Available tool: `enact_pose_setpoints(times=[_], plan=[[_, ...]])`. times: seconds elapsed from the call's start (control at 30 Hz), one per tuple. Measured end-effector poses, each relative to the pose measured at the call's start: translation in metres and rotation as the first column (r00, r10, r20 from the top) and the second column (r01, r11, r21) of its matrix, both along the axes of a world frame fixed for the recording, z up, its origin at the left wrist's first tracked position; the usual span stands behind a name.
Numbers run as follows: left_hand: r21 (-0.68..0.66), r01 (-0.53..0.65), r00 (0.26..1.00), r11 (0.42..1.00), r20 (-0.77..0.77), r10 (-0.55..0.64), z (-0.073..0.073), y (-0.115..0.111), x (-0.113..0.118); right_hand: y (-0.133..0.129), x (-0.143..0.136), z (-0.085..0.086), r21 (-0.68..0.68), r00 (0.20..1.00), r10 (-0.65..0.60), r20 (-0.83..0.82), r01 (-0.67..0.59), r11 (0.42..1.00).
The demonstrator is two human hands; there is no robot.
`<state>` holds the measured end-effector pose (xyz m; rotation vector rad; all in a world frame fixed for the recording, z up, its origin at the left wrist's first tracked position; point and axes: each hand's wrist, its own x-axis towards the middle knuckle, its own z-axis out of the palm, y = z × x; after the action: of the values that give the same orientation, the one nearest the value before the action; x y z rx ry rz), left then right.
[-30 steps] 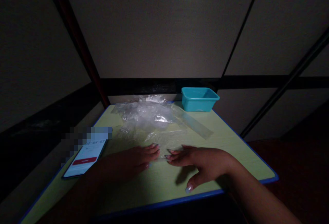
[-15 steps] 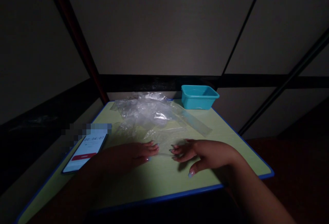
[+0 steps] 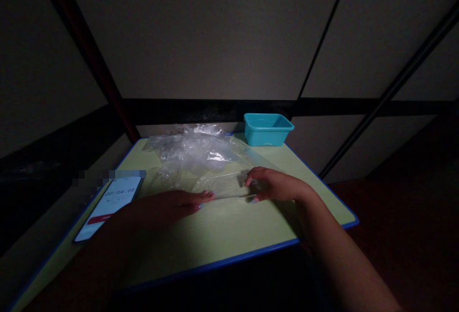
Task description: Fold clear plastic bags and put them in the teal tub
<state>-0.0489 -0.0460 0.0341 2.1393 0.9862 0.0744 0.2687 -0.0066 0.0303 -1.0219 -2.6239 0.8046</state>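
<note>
A clear plastic bag (image 3: 229, 184) lies flat at its near end on the table, its far part crumpled and shiny. My left hand (image 3: 179, 203) rests at the bag's near edge, fingers stretched out and touching the film, thumb a little apart. Over the near right corner of the same bag is my right hand (image 3: 274, 184), with its fingers bent and the thumb apart from them. Between that thumb and the fingers there is a visible gap. Neither hand plainly grips the film.
On the left of the light green table (image 3: 215, 235) lies a phone (image 3: 111, 207) showing a running timer. A turquoise plastic basket (image 3: 267, 133) stands at the back right. Blue edging (image 3: 229, 259) borders the table, and a panelled wall (image 3: 211, 39) rises behind it.
My right hand has moved away from me to the bag's right corner and bent its fingers. My left hand stays at the near edge. The view has shifted slightly right.
</note>
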Motion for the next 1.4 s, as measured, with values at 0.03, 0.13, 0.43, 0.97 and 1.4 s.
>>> enact_pose_setpoints(times=[0.03,0.13,0.43,0.97,1.4], plan=[[0.002,-0.002,1.000,1.000,0.002,0.002,-0.001,0.001,0.000,0.002,-0.001,-0.001,0.011,1.000,0.001,0.016,-0.001,1.000],[-0.001,-0.005,1.000,1.000,0.019,0.005,-0.002,0.005,-0.001,0.006,-0.001,-0.003,-0.009,1.000,0.013,0.027,-0.013,1.000],[0.054,-0.111,0.994,0.992,0.019,0.110,-0.008,0.013,-0.002,0.010,-0.001,-0.010,-0.122,0.993,-0.111,-0.047,0.105,0.987],[0.050,-0.423,0.897,0.905,0.163,0.411,-0.005,0.015,0.019,0.014,-0.010,-0.019,-0.050,0.977,-0.155,-0.146,0.149,0.988],[0.022,-0.416,0.898,0.909,0.168,0.407,-0.009,0.015,0.020,0.021,-0.013,-0.028,-0.028,0.963,-0.220,-0.157,0.218,0.975]])
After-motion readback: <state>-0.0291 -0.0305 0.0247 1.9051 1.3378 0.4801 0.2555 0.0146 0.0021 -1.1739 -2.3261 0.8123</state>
